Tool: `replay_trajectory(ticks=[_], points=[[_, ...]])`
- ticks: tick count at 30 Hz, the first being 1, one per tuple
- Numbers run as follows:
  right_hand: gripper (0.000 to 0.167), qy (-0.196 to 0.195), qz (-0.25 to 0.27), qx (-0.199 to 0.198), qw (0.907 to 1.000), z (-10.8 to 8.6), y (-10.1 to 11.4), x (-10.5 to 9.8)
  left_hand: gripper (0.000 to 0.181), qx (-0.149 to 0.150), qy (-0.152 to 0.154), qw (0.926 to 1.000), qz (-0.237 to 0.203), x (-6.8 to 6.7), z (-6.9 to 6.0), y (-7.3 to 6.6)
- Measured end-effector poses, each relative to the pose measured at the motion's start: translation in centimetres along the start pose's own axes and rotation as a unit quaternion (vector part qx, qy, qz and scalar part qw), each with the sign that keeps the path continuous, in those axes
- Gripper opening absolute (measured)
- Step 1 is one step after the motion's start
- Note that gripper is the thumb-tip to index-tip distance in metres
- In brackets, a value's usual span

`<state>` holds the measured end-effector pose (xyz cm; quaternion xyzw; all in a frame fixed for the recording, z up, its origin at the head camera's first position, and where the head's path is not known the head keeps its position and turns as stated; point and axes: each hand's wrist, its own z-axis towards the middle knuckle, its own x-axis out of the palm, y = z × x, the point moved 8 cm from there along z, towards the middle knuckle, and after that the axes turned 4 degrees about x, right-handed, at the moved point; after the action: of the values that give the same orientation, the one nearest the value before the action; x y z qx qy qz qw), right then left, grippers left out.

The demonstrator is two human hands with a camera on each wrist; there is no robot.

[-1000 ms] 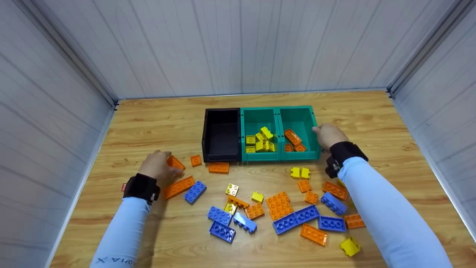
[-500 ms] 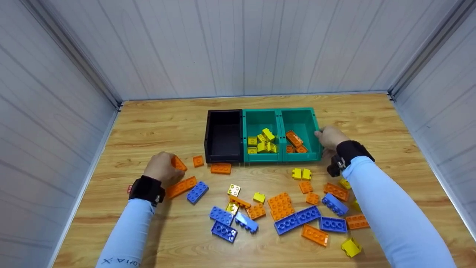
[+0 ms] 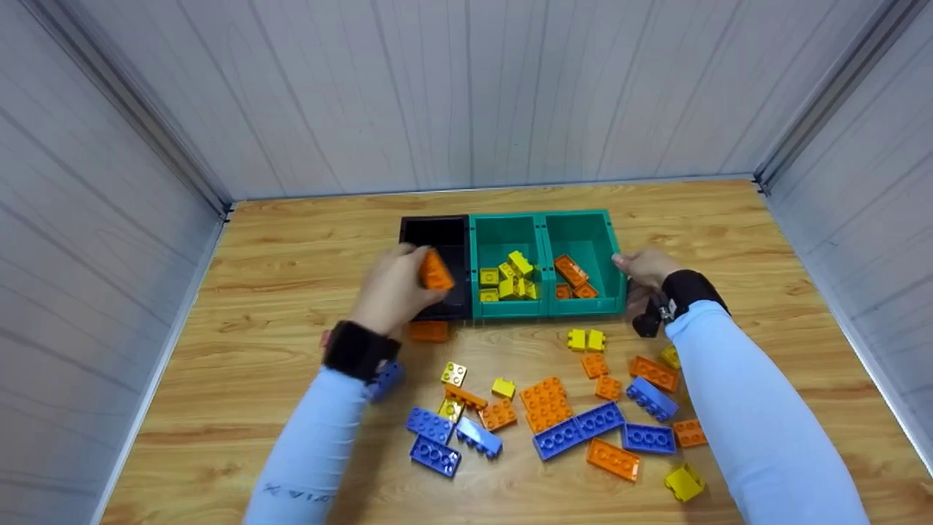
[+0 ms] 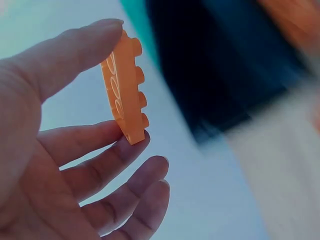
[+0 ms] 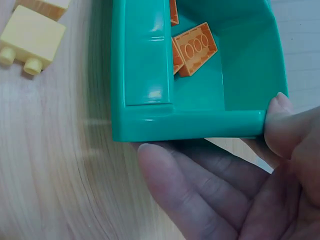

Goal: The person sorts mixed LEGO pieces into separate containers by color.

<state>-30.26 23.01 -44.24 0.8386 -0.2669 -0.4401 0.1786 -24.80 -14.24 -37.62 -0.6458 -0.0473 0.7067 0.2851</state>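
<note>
Between the thumb and fingertips, my left hand (image 3: 390,288) pinches an orange toy brick (image 3: 436,271), raised over the front left part of the black bin (image 3: 453,240). In the left wrist view the orange brick (image 4: 131,92) shows studs along one side, thumb at its upper end, fingertips at its lower end. My right hand (image 3: 649,267) grips the outer side of the right green bin (image 3: 583,232); the right wrist view has the thumb on its rim and the other fingers along the outer wall. Several orange bricks (image 5: 197,48) lie in this bin.
The middle green bin (image 3: 503,230) holds several yellow bricks (image 3: 517,264). Blue bricks (image 3: 435,456), orange bricks (image 3: 545,401) and yellow bricks (image 3: 684,481) lie scattered on the wooden table (image 3: 255,270) before the bins. Pale panel walls (image 3: 510,95) enclose the table.
My left hand has lifted the orange brick from the table's left side and carried it right and away from me to the black bin. The right hand stays at the green bin.
</note>
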Motion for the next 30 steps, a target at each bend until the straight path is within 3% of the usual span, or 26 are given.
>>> replay_trajectory(ticks=[3,6,9,12,16,19,23,30], points=[[0.062,0.002,0.002,0.006,1.0000,0.0,0.1,0.1,0.063,0.059,0.008,0.9979,0.028,0.8,2.3,-5.1],[0.062,0.004,0.006,0.011,0.9999,0.0,0.1,0.0,0.051,0.101,0.030,0.9927,0.059,2.7,4.8,-9.6],[0.061,0.002,0.027,0.019,0.9995,-0.1,-0.1,-0.2,0.049,0.114,0.056,0.9880,0.088,5.0,7.2,-13.0],[0.060,0.003,0.062,0.034,0.9975,-0.3,-0.3,0.1,0.050,0.113,0.082,0.9833,0.117,7.2,9.0,-15.2],[0.059,0.003,0.077,0.040,0.9962,-0.5,-0.1,0.6,0.041,0.096,0.115,0.9786,0.141,9.6,10.8,-16.7],[0.059,0.004,0.047,0.037,0.9982,-0.6,0.1,0.9,0.037,0.077,0.135,0.9771,0.145,11.2,11.6,-16.9],[0.059,0.014,0.027,0.042,0.9986,-0.7,-0.2,1.4,0.037,0.052,0.157,0.9736,0.157,13.5,12.1,-17.0],[0.054,0.005,0.046,0.035,0.9983,-0.9,0.0,2.1,0.028,0.034,0.169,0.9676,0.184,16.8,12.8,-16.9]])
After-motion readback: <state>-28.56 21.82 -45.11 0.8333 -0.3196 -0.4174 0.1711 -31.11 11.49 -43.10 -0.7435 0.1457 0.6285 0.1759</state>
